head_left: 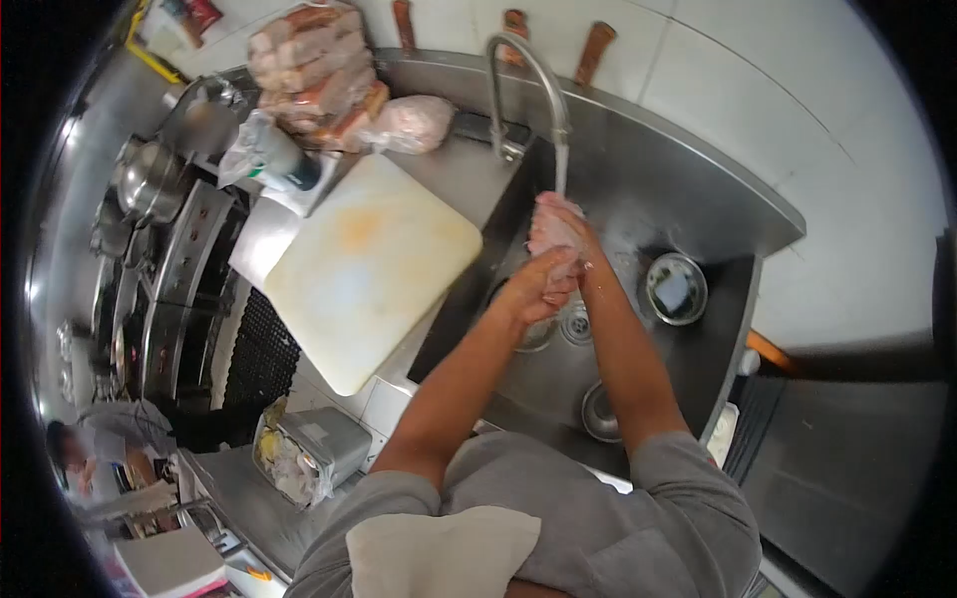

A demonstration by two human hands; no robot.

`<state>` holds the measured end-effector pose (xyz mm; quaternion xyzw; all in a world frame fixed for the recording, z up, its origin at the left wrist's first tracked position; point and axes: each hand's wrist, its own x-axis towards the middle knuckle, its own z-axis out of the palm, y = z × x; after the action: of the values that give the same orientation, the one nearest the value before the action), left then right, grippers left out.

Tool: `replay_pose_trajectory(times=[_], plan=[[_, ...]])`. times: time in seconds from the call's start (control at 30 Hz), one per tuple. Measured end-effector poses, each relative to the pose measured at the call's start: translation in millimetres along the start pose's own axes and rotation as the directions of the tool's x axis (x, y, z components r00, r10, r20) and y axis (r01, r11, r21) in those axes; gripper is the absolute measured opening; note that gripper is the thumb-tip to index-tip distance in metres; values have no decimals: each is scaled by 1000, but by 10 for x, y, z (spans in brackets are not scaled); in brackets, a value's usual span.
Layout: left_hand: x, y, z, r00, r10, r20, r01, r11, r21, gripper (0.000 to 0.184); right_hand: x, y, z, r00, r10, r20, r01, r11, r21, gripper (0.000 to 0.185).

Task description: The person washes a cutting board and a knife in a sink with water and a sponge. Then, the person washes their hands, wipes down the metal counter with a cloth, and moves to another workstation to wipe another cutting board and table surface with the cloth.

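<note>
Both of my hands hold a pale pink piece of raw meat (551,227) under the stream from the curved metal faucet (531,52). My left hand (543,286) is wrapped round its lower end, thumb on top. On the far side, my right hand (581,237) has its fingers curled against the meat. Water runs down onto it, above the steel sink (638,349) and its drain (576,324). In the sink's right part sits a round metal bowl (677,289) with a pale block inside.
A large white cutting board (374,269) lies on the counter left of the sink. Behind it are stacked packs of meat (314,70) and a bagged pink lump (414,124). A waste bin (319,448) stands lower left. Another person (120,444) is far left.
</note>
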<state>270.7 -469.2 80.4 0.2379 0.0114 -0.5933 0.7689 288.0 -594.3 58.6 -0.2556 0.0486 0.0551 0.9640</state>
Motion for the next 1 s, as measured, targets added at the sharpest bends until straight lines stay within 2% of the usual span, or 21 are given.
replay_pose_trajectory(times=[0.03,0.07,0.1,0.13,0.17,0.2,0.23,0.3,0.33,0.4,0.53,0.6,0.63,0.7,0.83,0.9,0.93,1.0], plan=[[-5,-44,-15,1000,-21,4,21,1000,-12,26,-25,-13,70,991,-65,-121,31,963,-268,16],[-8,-62,-31,982,26,-189,8,985,173,23,-34,-29,63,989,-75,-127,15,909,-417,13],[-11,-95,-55,922,112,-371,28,935,353,21,-32,-10,37,989,-75,-125,-6,835,-551,11],[-17,-146,-134,917,105,-385,35,940,338,21,1,95,-48,989,-58,-135,-25,839,-543,11],[27,-179,-252,862,146,-486,170,819,548,24,62,207,-142,976,-200,-87,59,625,-778,11],[79,-204,-366,801,215,-559,318,639,701,27,100,282,-209,948,-319,12,125,335,-934,13],[113,-255,-474,796,212,-567,321,647,692,27,81,334,-226,952,-307,9,118,339,-933,13],[147,-352,-620,744,504,-439,378,225,898,39,40,438,-289,923,-375,-92,-15,204,-979,16],[157,-373,-658,741,503,-445,381,230,895,39,40,485,-324,925,-368,-94,-18,205,-979,16],[127,-403,-675,706,554,-441,542,-21,840,45,27,585,-343,918,-378,-118,-97,76,-992,17],[-40,-387,-491,662,548,-512,638,-53,768,47,-30,687,-213,912,-355,-205,-190,78,-979,18],[-138,-395,-392,695,466,-547,683,-192,705,41,-104,719,-141,930,-205,-304,-293,83,-953,15],[-158,-409,-418,693,465,-551,685,-185,705,41,-78,791,-249,931,-200,-305,-295,80,-952,15],[-202,-445,-498,733,424,-532,661,-263,703,40,-2,993,-536,943,-330,-46,-133,-246,-960,15],[-293,-586,-735,762,389,-519,639,-316,701,39,-83,1201,-622,958,-264,-108,-195,-328,-924,14],[-379,-643,-759,729,388,-564,670,-241,702,36,-149,1263,-570,938,-262,-228,-284,-200,-938,15],[-441,-607,-718,726,405,-556,671,-240,702,36,-116,1245,-490,941,-265,-210,-268,-205,-941,15],[-590,-548,-665,646,408,-645,711,-15,703,37,-74,1177,-350,948,-206,-241,-245,5,-969,33]])
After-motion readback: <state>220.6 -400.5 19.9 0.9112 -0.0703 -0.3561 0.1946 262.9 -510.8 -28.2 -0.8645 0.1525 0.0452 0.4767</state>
